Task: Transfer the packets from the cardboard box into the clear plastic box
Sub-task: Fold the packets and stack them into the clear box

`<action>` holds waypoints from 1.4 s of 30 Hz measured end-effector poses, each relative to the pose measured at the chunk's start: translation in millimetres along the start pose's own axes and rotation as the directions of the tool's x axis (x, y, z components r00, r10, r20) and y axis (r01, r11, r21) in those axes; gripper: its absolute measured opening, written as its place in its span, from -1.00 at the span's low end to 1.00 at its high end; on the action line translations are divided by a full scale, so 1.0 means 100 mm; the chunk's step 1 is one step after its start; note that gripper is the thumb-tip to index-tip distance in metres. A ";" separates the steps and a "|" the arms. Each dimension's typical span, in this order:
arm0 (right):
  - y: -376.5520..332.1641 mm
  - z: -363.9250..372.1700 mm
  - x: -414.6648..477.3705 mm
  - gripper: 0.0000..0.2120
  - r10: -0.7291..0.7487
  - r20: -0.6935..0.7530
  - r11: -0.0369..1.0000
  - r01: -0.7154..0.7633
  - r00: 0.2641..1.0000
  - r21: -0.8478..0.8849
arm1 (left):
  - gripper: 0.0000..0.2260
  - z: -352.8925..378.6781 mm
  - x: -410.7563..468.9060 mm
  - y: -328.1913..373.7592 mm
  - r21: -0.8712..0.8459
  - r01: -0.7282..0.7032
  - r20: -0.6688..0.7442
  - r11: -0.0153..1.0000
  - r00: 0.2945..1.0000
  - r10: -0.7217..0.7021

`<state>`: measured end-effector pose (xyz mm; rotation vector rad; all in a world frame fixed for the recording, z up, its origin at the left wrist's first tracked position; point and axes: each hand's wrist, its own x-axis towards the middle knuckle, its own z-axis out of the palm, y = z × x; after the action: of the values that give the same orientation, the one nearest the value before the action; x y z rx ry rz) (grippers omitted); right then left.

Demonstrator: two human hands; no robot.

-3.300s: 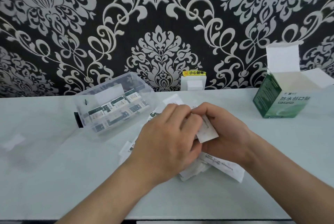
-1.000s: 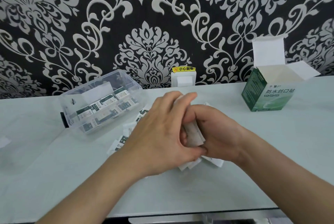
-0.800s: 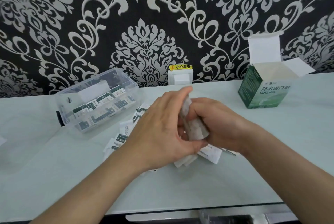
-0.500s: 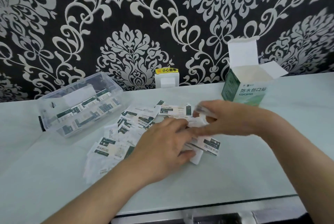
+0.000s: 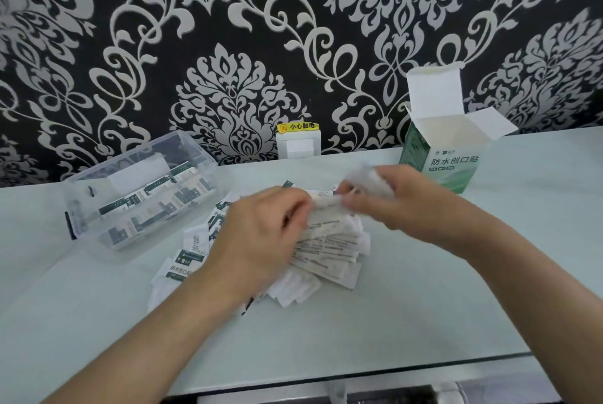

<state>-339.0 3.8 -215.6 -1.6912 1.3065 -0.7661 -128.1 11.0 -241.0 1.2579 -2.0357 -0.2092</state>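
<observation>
Hands (image 5: 261, 234) — two, boxes (image 5: 447, 159) — two, packets (image 5: 329, 250) uncounted

Perhaps a home: damask wallpaper (image 5: 228, 28), wall socket (image 5: 298, 144).

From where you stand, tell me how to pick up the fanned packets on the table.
Pinch the fanned packets across their long edges near the right ends, coming from above and the right; they lie flat and overlapped, and the left hand covers their left ends.
</observation>
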 end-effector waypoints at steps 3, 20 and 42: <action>-0.02 0.10 0.06 -0.59 0.217 0.088 0.554 -0.196 0.972 0.809 | -0.84 -0.13 0.05 0.02 -0.340 0.277 -0.092 0.899 0.941 -0.325; -0.04 0.02 0.05 -0.77 0.181 0.186 0.795 -0.255 0.966 0.551 | -0.61 -0.09 0.25 0.06 0.089 0.146 0.274 0.985 0.947 -0.165; -0.24 0.62 0.09 -0.68 0.250 0.124 0.514 -0.240 0.960 0.823 | -0.90 -0.12 0.02 0.26 0.275 -0.125 0.051 0.953 0.992 0.115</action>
<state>-272.9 12.9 -222.5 -0.6908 0.8971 -1.0070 -139.7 25.6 -218.6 1.2974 -2.2200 0.1189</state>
